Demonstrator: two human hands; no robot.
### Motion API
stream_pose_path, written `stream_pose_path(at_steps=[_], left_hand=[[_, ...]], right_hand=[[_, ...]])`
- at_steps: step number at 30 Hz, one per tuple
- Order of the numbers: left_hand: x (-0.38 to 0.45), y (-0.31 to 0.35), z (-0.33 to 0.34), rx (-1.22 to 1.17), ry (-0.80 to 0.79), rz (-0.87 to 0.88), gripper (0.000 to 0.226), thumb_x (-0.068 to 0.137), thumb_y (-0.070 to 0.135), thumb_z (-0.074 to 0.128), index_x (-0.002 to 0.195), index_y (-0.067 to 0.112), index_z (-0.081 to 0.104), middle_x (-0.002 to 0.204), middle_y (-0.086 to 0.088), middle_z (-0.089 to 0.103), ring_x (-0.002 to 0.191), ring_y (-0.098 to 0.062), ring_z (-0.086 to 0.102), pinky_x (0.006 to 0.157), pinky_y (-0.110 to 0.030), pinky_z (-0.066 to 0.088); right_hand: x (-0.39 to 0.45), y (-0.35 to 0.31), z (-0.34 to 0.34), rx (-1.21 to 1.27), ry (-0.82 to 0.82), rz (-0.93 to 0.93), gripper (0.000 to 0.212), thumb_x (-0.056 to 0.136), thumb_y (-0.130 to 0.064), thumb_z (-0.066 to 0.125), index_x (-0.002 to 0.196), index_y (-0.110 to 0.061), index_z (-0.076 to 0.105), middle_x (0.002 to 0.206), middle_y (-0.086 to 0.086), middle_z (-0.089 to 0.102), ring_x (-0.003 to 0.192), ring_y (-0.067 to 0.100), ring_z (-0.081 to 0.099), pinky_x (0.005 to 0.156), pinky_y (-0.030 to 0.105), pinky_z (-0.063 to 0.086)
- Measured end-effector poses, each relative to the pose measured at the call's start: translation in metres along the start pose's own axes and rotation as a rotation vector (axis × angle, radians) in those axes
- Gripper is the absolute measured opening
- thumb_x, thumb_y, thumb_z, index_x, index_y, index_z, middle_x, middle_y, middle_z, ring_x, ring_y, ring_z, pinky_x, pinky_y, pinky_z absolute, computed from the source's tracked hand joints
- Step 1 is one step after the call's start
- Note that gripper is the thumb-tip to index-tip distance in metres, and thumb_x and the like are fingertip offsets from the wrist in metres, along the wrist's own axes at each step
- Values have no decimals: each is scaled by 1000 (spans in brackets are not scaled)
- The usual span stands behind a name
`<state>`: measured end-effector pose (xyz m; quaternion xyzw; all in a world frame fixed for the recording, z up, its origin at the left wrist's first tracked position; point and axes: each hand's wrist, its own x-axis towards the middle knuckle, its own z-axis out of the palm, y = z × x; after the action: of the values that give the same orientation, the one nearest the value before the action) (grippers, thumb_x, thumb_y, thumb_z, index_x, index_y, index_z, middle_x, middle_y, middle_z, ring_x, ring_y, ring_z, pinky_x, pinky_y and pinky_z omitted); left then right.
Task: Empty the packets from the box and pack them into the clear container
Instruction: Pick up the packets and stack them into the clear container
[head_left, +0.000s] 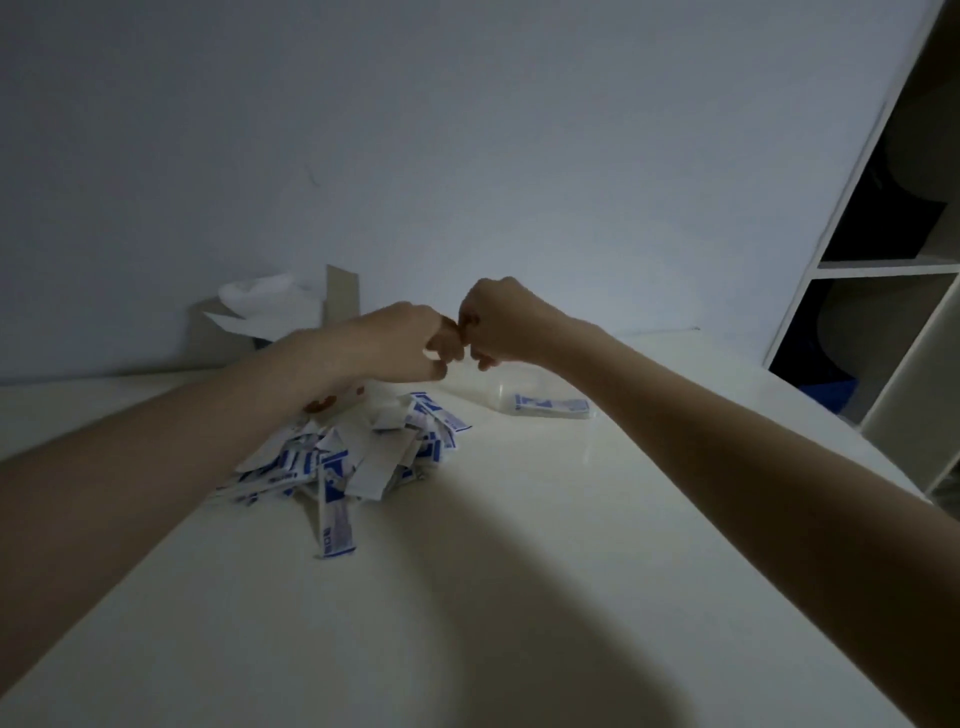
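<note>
A heap of white and blue packets (353, 457) lies on the white table (519, 597), and one packet (336, 525) sticks out toward me. Behind the heap, partly hidden by my left forearm, is a white box with orange print (332, 404). The clear container (545, 408) sits to the right of the heap with a few packets lying in it. My left hand (410, 338) and right hand (498, 325) meet knuckle to knuckle above the table, fingers curled. A small white bit shows in my left fingers. What my right fingers hold is hidden.
A brown cardboard box (340, 293) with white paper (260, 301) stands at the back against the wall. An open white shelf unit (883, 270) rises at the right, just past the table's edge.
</note>
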<state>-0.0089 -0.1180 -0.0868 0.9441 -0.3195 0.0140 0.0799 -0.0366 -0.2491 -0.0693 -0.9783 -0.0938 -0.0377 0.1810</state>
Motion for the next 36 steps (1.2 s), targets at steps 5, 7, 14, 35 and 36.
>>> stream_pose_path(at_steps=[5, 7, 14, 35, 36], left_hand=[[-41, -29, 6, -6, -288, -141, 37, 83, 35, 65, 116, 23, 52, 108, 7, 51, 95, -11, 50, 74, -21, 42], [-52, -39, 11, -51, -363, -216, 43, 78, 37, 71, 110, 20, 46, 99, 6, 51, 90, -15, 57, 68, -22, 47], [-57, -49, 48, -119, -248, -194, 43, 69, 38, 77, 86, 20, 43, 81, 4, 51, 74, -13, 51, 62, -27, 45], [-50, -41, 32, -377, -19, -233, 24, 82, 12, 68, 80, 27, 49, 91, -1, 62, 78, -15, 63, 65, -26, 51], [-51, -41, 29, -412, -14, -250, 23, 84, 11, 66, 80, 26, 49, 91, -2, 62, 76, -16, 64, 61, -24, 52]], right_hand=[[-6, -8, 54, 173, -123, -1, 27, 92, -22, 54, 110, -4, 62, 112, 16, 66, 88, 29, 67, 73, 30, 54], [-8, -12, 67, 167, -71, -38, 36, 89, -36, 57, 112, -8, 60, 117, 13, 60, 86, 24, 60, 67, 29, 47], [-14, -20, 94, 179, -141, 81, 54, 75, -23, 75, 118, -7, 47, 127, 12, 40, 94, 22, 47, 77, 28, 46], [-31, 40, 45, 39, -192, -31, 34, 91, -38, 54, 100, -10, 70, 104, 6, 70, 87, 14, 60, 75, 24, 47], [-30, 38, 45, 118, -186, 4, 35, 94, -34, 50, 101, -6, 70, 104, 9, 70, 85, 15, 59, 69, 23, 47]])
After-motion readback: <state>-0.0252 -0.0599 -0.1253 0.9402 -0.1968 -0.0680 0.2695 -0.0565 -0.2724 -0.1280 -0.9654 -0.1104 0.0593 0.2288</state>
